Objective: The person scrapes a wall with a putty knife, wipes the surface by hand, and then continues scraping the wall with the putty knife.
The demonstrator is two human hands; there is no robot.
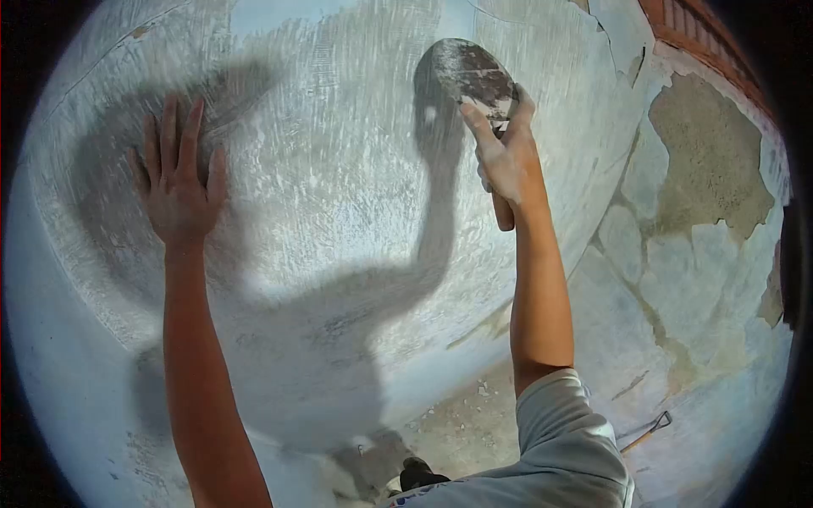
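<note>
My right hand point(511, 161) is closed round the wooden handle point(503, 213) of a trowel, whose end sticks out below my palm. The trowel's oval blade point(476, 74) is dark and smeared with white, and it points up and left close over the wall. On the left, my left hand point(179, 182) is spread with its fingers apart, up against the wall point(339, 186), and holds nothing. The wall's surface is scraped, with grey and white streaks all over it. Shadows of my arms and head fall across it.
On the side wall at right, a grey-brown bare patch point(711, 152) shows where the coating is gone. A tool with a D-shaped grip point(650, 430) leans low at the right. White crumbs point(483, 391) lie on the floor near my shoe point(417, 474). Reddish-brown trim point(711, 42) runs along the top right.
</note>
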